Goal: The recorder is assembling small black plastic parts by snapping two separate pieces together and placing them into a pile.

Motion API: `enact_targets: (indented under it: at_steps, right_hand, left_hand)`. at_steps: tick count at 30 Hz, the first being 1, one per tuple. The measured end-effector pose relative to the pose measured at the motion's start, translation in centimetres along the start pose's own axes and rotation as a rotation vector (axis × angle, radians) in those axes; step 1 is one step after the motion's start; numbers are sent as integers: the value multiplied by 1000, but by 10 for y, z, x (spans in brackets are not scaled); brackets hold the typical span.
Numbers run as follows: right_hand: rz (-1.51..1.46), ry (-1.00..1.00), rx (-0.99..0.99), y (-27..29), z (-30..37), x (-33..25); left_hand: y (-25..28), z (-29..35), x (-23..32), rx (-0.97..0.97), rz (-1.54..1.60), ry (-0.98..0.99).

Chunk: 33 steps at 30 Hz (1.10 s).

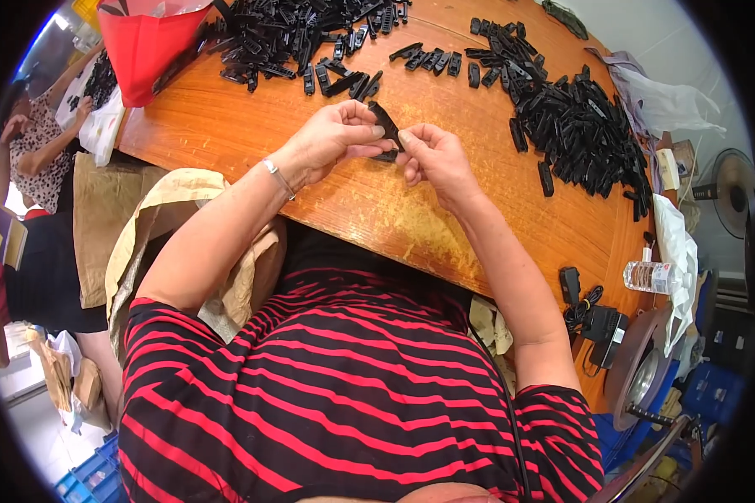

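Note:
Over the table's near edge, my left hand (335, 138) pinches a narrow black plastic piece (384, 120) between thumb and fingers. My right hand (436, 159) meets it from the other side, its thumb and fingertips closed on the piece's lower end. A second dark bit (386, 156) shows below, by the left fingertips; whether it belongs to the same piece I cannot tell. Beyond my hands lies a heap of similar black pieces (281, 38) at the far left. Another large heap (575, 126) spreads to the right, with a short row of pieces (432, 59) between them.
A red bag (147, 50) stands at the table's left corner. Another person's arm (54, 147) reaches over black pieces at far left. Right side: a plastic bottle (648, 277), black adapters with cables (600, 323), a fan (730, 193). A brown paper sack (172, 189) hangs by my left arm.

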State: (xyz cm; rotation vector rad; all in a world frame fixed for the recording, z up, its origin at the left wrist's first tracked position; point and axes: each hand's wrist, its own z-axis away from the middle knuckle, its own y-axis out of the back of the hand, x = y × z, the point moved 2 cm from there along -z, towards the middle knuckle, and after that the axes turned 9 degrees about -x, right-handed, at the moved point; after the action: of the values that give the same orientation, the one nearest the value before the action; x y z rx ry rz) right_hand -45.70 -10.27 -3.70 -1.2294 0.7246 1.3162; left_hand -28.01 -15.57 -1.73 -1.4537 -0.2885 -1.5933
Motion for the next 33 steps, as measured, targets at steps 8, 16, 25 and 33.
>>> enact_targets:
  at_steps: [8,16,25,33]
  right_hand:
    - [395,-83,-62,21,-2,-4]
    - [480,-119,-33,26,-11,4]
    - [484,-208,-20,27,-18,-2]
    - [715,-180,-5,26,-18,-4]
  left_hand:
    - [3,-1,-5,70,-342,51]
    - [7,-19,-27,162,-524,32]
    - [13,-27,-35,204,-651,65]
    - [13,-30,-42,210,-920,26]
